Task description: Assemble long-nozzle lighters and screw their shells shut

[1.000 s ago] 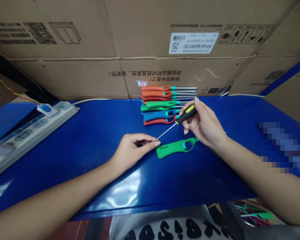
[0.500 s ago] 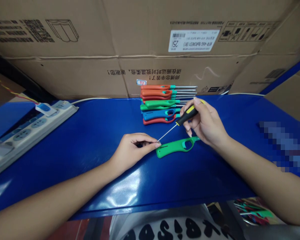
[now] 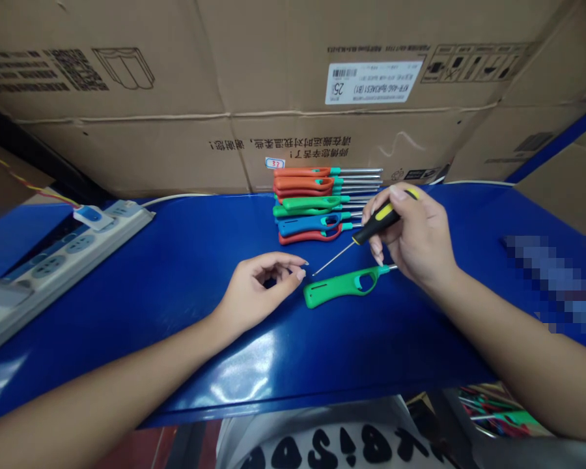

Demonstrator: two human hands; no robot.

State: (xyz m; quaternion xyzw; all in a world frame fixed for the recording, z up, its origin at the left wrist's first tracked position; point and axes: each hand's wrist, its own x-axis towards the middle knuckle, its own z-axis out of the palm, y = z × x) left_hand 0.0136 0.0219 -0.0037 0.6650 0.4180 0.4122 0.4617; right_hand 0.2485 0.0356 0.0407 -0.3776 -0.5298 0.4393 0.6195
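Observation:
My right hand [image 3: 424, 241] grips a screwdriver [image 3: 379, 220] with a black and yellow handle. Its thin shaft slants down to the left, and the tip hangs just above the end of a green gas lighter's handle. That green lighter [image 3: 336, 290] lies on the blue table, its trigger ring and metal barrel toward my right hand. Left of the screwdriver tip is my left hand [image 3: 256, 283], thumb and forefinger slightly apart with nothing visible between them. Whether a tiny screw sits on the tip is too small to tell.
Behind my hands lies a stack of orange, green, blue and red lighters [image 3: 305, 226] against a cardboard wall [image 3: 176, 150]. A white power strip [image 3: 68, 254] runs along the left. Below the blue table's [image 3: 190, 234] front edge, more lighters [image 3: 502, 413] lie at the lower right.
My left thumb and forefinger have parted and come away from the screwdriver tip. My right hand has moved slightly right with the screwdriver, while the green lighter lies almost unchanged.

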